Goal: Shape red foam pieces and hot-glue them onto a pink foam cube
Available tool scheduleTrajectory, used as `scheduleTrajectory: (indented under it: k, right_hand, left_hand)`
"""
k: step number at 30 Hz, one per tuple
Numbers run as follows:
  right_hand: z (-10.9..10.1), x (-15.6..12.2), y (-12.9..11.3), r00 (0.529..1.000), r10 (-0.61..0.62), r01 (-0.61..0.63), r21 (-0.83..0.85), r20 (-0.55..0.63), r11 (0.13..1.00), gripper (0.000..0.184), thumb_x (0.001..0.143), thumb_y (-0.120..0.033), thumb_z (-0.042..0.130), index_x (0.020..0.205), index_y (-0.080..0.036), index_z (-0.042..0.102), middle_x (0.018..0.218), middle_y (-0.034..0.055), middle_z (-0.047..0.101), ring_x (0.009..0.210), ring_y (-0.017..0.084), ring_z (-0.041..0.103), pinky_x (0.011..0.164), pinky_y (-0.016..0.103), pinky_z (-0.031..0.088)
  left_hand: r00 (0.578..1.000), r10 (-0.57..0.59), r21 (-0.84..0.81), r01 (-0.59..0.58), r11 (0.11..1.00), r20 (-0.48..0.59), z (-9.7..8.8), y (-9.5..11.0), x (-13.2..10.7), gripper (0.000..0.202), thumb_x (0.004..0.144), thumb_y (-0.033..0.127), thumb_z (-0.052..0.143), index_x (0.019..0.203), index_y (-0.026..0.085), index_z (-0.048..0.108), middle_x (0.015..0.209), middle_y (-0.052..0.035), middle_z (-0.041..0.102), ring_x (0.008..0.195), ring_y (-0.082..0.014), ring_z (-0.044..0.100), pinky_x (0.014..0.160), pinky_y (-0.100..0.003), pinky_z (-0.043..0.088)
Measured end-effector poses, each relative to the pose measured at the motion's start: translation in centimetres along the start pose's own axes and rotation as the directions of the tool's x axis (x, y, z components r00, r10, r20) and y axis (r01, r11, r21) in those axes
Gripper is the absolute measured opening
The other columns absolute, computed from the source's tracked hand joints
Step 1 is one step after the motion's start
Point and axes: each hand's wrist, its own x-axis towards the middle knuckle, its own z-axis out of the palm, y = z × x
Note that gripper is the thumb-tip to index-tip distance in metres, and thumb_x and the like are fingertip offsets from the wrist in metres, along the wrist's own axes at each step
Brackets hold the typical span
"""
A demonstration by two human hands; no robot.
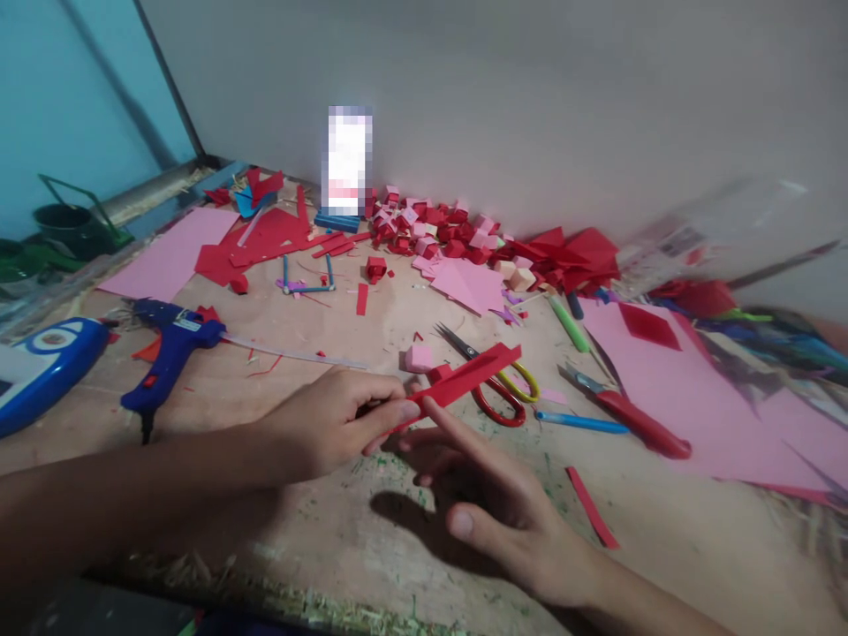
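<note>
A folded red paper strip [473, 374] is pinched at its near end by my left hand [344, 415], its far end pointing up to the right. Beneath that strip, my right hand [507, 503] has its fingers spread, the index fingertip touching or almost touching the paper. Scissors [509, 415] with red and yellow handles lie just behind the strip, which partly covers them. Beside their blades sits a small pink paper cube [419, 358]. A loose red strip [592, 508] rests to the right of my right hand.
A blue glue gun [173, 353] and a blue-and-white tool [49, 367] lie at left. Many small paper cubes [437, 225] are heaped by the wall near a lit phone [349, 159]. Pink sheets [702, 415], a red-handled cutter [642, 422] and a blue stick [583, 423] are at right.
</note>
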Motion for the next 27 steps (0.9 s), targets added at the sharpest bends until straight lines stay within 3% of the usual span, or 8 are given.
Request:
scheduleTrajectory:
  k: [4,8,13,16,22,27]
  right_hand:
    - [0.0,-0.1,0.3,0.997,0.05,-0.045,0.107,-0.051,0.993,0.059,0.094,-0.038,0.073,0.149,-0.045,0.053,0.129,0.0058,0.07,0.097,0.018,0.067,0.092,0.037,0.059]
    - [0.5,-0.1,0.4,0.99,0.105,-0.07,0.322,-0.095,0.944,0.053,0.094,-0.038,0.073,0.145,-0.045,0.058,0.124,0.0047,0.071,0.095,0.016,0.068,0.094,0.037,0.059]
    - [0.9,0.1,0.5,0.975,0.108,-0.001,0.484,-0.194,0.875,0.05,0.094,-0.04,0.073,0.142,-0.041,0.062,0.118,0.0055,0.07,0.093,0.017,0.07,0.087,0.038,0.063]
    - [0.7,0.2,0.5,0.951,0.108,0.037,0.452,-0.291,0.891,0.048,0.096,-0.038,0.071,0.142,-0.041,0.062,0.117,0.0049,0.071,0.09,0.017,0.071,0.085,0.036,0.064]
    - [0.3,0.4,0.8,0.906,-0.022,0.151,0.273,-0.423,0.95,0.044,0.102,-0.037,0.061,0.145,-0.039,0.059,0.12,0.0051,0.075,0.091,0.019,0.072,0.083,0.037,0.064]
    - [-0.1,0.9,0.5,0.853,-0.048,0.138,0.136,-0.52,0.981,0.041,0.104,-0.039,0.054,0.144,-0.042,0.059,0.15,0.0027,0.059,0.106,0.023,0.07,0.077,0.037,0.065]
  left_hand:
    - [1.0,0.001,0.018,-0.001,1.0,-0.014,0.0,-0.1,0.0,0.042,0.104,0.035,0.048,0.067,0.017,0.055,0.061,0.0036,0.056,0.057,-0.0086,0.05,0.059,-0.024,0.037]
    - [1.0,-0.02,0.017,0.02,1.0,-0.005,-0.1,-0.4,0.0,0.045,0.104,0.039,0.048,0.066,0.017,0.055,0.059,0.004,0.055,0.055,-0.0083,0.049,0.056,-0.024,0.036]
    - [0.999,-0.032,0.034,0.033,0.999,-0.013,-0.2,-0.4,0.0,0.042,0.103,0.039,0.049,0.069,0.017,0.056,0.058,0.0062,0.051,0.053,-0.0069,0.045,0.053,-0.022,0.033]
    - [0.999,-0.028,0.052,0.029,0.998,-0.018,-0.2,-0.4,0.0,0.042,0.103,0.039,0.049,0.068,0.017,0.055,0.058,0.0067,0.049,0.053,-0.0064,0.044,0.052,-0.022,0.031]
    - [0.999,-0.027,0.071,0.028,0.997,-0.021,-0.2,-0.7,0.1,0.043,0.103,0.039,0.049,0.067,0.017,0.054,0.058,0.0064,0.05,0.053,-0.0062,0.045,0.052,-0.022,0.032]
    - [1.0,-0.008,0.08,0.01,0.997,-0.018,-0.2,-0.5,0.1,0.043,0.103,0.038,0.049,0.066,0.017,0.053,0.058,0.0061,0.05,0.053,-0.0061,0.045,0.053,-0.022,0.032]
